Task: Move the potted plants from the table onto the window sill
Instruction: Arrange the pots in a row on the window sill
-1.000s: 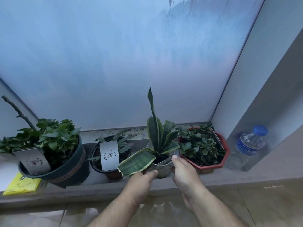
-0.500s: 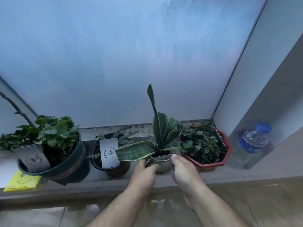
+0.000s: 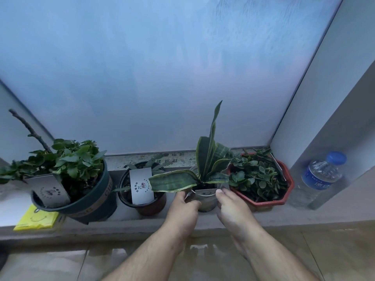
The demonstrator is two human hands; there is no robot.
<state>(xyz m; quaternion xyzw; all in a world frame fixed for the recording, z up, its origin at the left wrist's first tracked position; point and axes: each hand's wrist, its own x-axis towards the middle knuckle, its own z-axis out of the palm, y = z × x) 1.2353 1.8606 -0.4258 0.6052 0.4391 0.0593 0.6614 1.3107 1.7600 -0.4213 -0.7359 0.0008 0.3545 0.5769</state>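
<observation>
A snake plant with striped leaves in a small silver pot [image 3: 205,201] stands on the grey window sill [image 3: 125,224], between a dark brown pot [image 3: 150,205] and a red octagonal pot [image 3: 265,199] of small-leaved greenery. My left hand [image 3: 185,209] grips the silver pot's left side and my right hand [image 3: 231,207] grips its right side, thumbs at the rim. At the far left sits a big dark green pot [image 3: 95,201] with a leafy plant and a bare twig. White tags stick out of the pots.
A frosted window pane [image 3: 162,78] rises right behind the pots. A water bottle [image 3: 320,179] with a blue cap stands on the ledge at the right. A yellow packet [image 3: 36,219] lies under the big green pot's left edge. Below the sill is a tiled surface.
Both hands have pushed the silver pot a little farther back on the sill. The long striped leaf has swung up and to the left, over the brown pot's tag.
</observation>
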